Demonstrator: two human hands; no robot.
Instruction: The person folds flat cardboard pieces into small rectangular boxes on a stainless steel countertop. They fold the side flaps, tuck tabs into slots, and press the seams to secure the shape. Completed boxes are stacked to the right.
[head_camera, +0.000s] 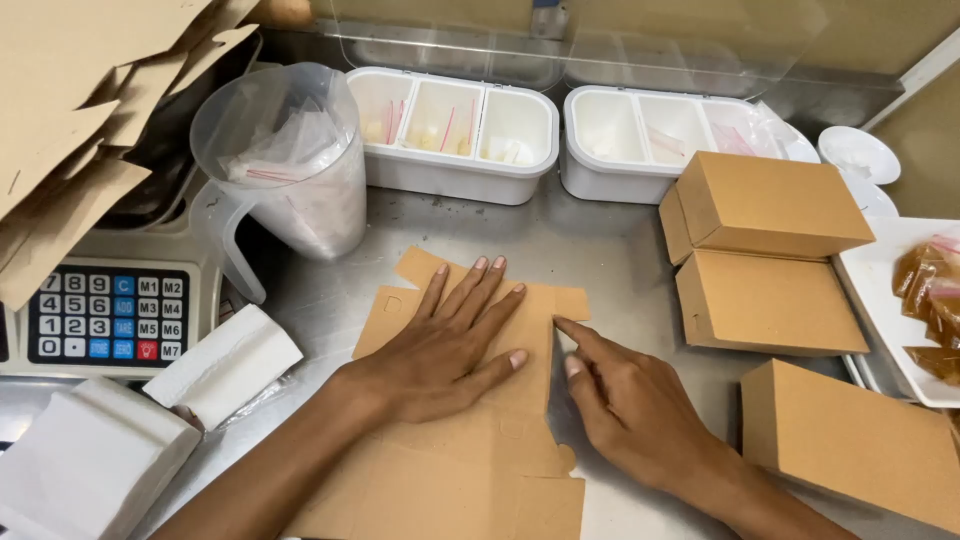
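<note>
Pressing flat on the steel counter (590, 240), the left hand (445, 345) lies open, fingers spread, palm down on an unfolded brown cardboard box blank (450, 470) in the middle of the worktop. The right hand (630, 410) comes in beside it, loosely curled, index finger stretched out with its tip on the blank's right edge; it grips nothing. To the right sit three folded brown boxes (770, 300), closed. Behind, two white divided trays (455, 135) stand side by side, a clear plastic jug (290, 160) to their left. A scale keypad (105, 315) and white folded paper (225, 365) lie at the left
</note>
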